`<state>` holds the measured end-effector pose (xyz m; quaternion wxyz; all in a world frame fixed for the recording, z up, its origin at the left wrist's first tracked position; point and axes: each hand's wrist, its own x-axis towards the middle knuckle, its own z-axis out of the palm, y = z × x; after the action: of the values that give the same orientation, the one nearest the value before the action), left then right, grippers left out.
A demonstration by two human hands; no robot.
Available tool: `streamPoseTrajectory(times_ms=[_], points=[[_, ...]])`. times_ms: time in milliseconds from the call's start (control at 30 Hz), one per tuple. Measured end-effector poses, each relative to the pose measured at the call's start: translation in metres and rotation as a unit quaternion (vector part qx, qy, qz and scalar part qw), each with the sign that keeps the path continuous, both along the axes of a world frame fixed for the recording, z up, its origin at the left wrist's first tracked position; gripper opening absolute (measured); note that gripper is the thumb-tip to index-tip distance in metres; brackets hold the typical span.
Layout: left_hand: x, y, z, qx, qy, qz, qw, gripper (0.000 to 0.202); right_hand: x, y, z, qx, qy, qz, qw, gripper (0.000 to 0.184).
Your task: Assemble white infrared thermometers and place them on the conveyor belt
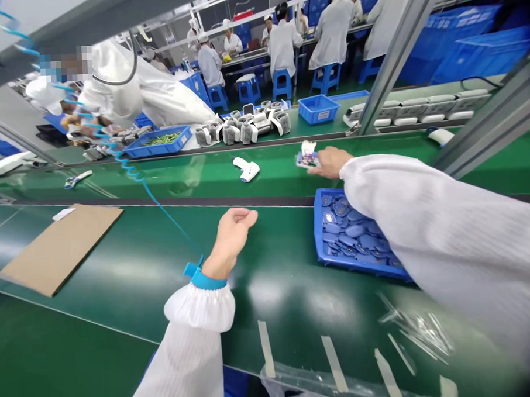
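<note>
My right hand [331,163] reaches across the green belt, its fingertips against a small colourful packet [307,160] with a white piece on top. Just below that hand lies a blue tray [319,231] of flat blue-grey oval parts, partly hidden by my white sleeve [424,226]. My left hand [234,238] hangs in a loose curl over the green bench [132,286], touching nothing. A blue wrist strap [204,279] circles that wrist, and a coiled blue cord [136,178] runs from it. A white handheld barcode scanner [246,169] lies on the belt between my hands.
A cardboard sheet [60,248] lies at the left, and loose clear plastic strips [415,332] at the lower right. Beyond the belt stand grey devices with white straps [244,124] and blue crates [319,109]. A co-worker [111,94] works at the left; a metal upright [395,58] stands at the right.
</note>
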<state>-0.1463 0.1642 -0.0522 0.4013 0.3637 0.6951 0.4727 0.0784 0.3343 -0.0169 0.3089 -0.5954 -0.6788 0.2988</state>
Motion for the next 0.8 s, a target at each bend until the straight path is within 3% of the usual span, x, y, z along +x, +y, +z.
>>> streamPoseTrajectory(times_ms=[100, 200, 267, 300, 367, 433, 533, 667, 800], points=[[0.051, -0.008, 0.016, 0.064, -0.100, -0.031, 0.992, 0.040, -0.006, -0.064, 0.011, 0.047, -0.093, 0.056, 0.993, 0.034], [0.092, -0.031, 0.020, 0.128, -0.164, -0.017, 0.978, 0.046, -0.006, -0.158, 0.006, 0.080, -0.119, 0.150, 0.978, 0.032], [0.103, -0.056, 0.013, 0.137, -0.141, -0.028, 0.980, 0.041, 0.007, -0.220, -0.002, 0.080, -0.117, 0.204, 0.969, 0.039], [0.103, -0.070, 0.008, 0.134, -0.120, -0.057, 0.982, 0.037, 0.017, -0.246, -0.006, 0.090, -0.111, 0.197, 0.970, 0.041], [0.097, -0.099, -0.003, 0.120, -0.059, -0.158, 0.978, 0.026, 0.041, -0.284, -0.013, 0.139, -0.082, 0.146, 0.976, 0.018], [0.091, -0.122, -0.010, 0.103, 0.010, -0.256, 0.961, 0.016, 0.063, -0.302, -0.019, 0.191, -0.055, 0.094, 0.976, 0.013], [0.090, -0.144, -0.015, 0.085, 0.061, -0.330, 0.938, 0.011, 0.079, -0.309, -0.029, 0.226, -0.074, 0.087, 0.968, 0.016], [0.100, -0.153, -0.015, 0.099, 0.072, -0.368, 0.922, 0.009, 0.074, -0.318, -0.038, 0.239, -0.144, 0.094, 0.956, 0.013], [0.105, -0.154, -0.016, 0.148, 0.186, -0.360, 0.902, 0.018, 0.072, -0.330, -0.025, 0.283, -0.176, 0.099, 0.937, 0.024]])
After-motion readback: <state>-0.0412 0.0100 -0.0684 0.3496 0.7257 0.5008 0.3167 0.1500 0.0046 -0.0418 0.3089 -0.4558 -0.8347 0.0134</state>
